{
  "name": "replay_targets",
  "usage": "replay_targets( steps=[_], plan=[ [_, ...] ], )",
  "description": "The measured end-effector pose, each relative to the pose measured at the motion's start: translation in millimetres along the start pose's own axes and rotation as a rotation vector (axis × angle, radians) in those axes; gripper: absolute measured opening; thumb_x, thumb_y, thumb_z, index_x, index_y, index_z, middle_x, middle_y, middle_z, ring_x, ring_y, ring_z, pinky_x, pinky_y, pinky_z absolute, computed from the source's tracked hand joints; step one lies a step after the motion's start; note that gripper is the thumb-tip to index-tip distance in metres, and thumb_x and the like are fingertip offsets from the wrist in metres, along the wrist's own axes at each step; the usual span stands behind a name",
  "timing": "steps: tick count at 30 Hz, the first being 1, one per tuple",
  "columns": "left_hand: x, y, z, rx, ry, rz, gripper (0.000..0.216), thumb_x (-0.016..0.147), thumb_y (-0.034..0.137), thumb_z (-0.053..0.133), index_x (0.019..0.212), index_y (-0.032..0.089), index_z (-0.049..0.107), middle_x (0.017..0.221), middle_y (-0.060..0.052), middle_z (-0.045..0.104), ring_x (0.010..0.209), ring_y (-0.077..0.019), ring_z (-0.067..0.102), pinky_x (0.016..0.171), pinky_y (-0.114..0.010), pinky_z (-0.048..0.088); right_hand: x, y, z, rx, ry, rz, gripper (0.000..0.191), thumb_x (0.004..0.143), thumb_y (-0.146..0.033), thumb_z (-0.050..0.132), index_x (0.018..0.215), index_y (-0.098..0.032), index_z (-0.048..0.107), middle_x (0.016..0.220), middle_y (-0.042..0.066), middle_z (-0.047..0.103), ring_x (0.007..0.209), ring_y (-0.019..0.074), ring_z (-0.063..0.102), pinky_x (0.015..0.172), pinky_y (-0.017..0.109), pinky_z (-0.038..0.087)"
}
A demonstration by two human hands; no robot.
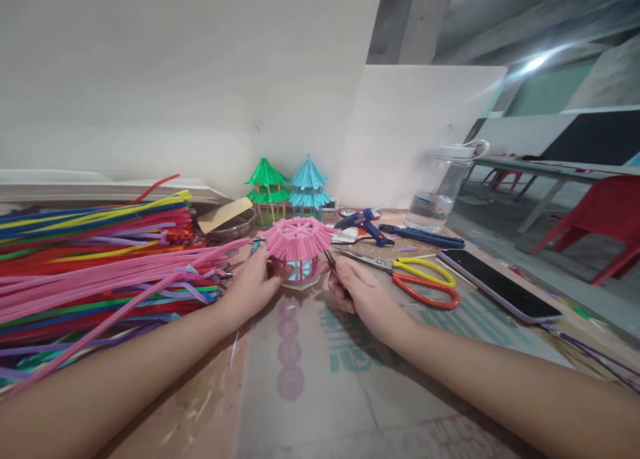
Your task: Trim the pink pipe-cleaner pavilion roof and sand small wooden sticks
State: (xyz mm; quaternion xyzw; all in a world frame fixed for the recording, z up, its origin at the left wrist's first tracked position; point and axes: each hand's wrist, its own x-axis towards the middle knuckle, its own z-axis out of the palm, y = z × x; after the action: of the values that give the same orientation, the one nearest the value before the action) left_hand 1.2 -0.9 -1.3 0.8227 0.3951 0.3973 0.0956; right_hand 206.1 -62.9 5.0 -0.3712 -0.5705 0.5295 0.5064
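A: Here we are, the left hand (254,276) wraps thumb and fingers onto the left side of the pink pavilion (300,240), which sits right between our two hands!

B: And the right hand (356,282)?

A: Clenched round a slim dark tool (330,262), its tip near the pavilion's right side, under the roof edge. Whether it touches, we can't tell.

B: Just beyond the right hand we spot scissors (395,266), yellow and orange handles, blades toward the pavilion.

A: Farther right of that hand, a phone (500,284), screen up. Ahead of it, a blue glue gun (364,219), a long dark-blue tool (423,235) and, farther off, a clear water bottle (435,202).

B: Left of our left hand, a big heap of fuzzy stems (100,272), with pink ones reaching close to the fingers!

A: Ahead of both hands, a green pavilion (267,176) beside a blue pavilion (309,179).

B: And beneath our hands, a printed sheet (330,406) over the tabletop (185,412).
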Motion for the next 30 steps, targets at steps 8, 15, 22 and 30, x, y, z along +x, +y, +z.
replay_targets(
  steps=[8,15,22,30],
  plan=[
    [-2,-1,2,-0.009,0.08,0.159,0.032,0.091,0.03,0.052,0.12,0.016,0.052,0.13,-0.016,0.058,0.126,-0.028,0.052,0.107,-0.045,0.042,-1,0,1,-0.023,-0.04,-0.023,0.056,0.074,-0.075,0.058,0.079,-0.02,0.05,0.059,-0.006,0.036,0.049,0.0086,0.028,0.043,0.023,0.018],
    [-4,-1,-1,0.041,0.066,0.104,0.033,0.09,0.035,0.055,0.118,0.018,0.053,0.122,-0.012,0.063,0.118,-0.028,0.057,0.102,-0.045,0.046,-3,4,4,-0.052,-0.095,0.059,0.059,0.073,-0.079,0.055,0.086,-0.021,0.053,0.06,-0.005,0.039,0.047,0.0093,0.029,0.04,0.023,0.017],
    [-2,6,-3,0.058,0.053,0.148,0.027,0.09,0.036,0.054,0.111,0.019,0.056,0.118,-0.012,0.065,0.114,-0.0291,0.059,0.1,-0.046,0.047,-4,5,4,-0.028,-0.112,0.07,0.058,0.074,-0.077,0.054,0.085,-0.021,0.053,0.057,-0.007,0.035,0.044,0.0083,0.026,0.039,0.023,0.014],
    [0,17,-6,0.037,0.039,0.202,0.017,0.088,0.032,0.051,0.098,0.021,0.059,0.11,-0.011,0.067,0.116,-0.0296,0.058,0.101,-0.046,0.047,-5,0,5,0.043,-0.099,0.108,0.054,0.072,-0.072,0.061,0.085,-0.02,0.052,0.056,-0.009,0.035,0.044,0.0065,0.024,0.039,0.022,0.013]
  ],
)
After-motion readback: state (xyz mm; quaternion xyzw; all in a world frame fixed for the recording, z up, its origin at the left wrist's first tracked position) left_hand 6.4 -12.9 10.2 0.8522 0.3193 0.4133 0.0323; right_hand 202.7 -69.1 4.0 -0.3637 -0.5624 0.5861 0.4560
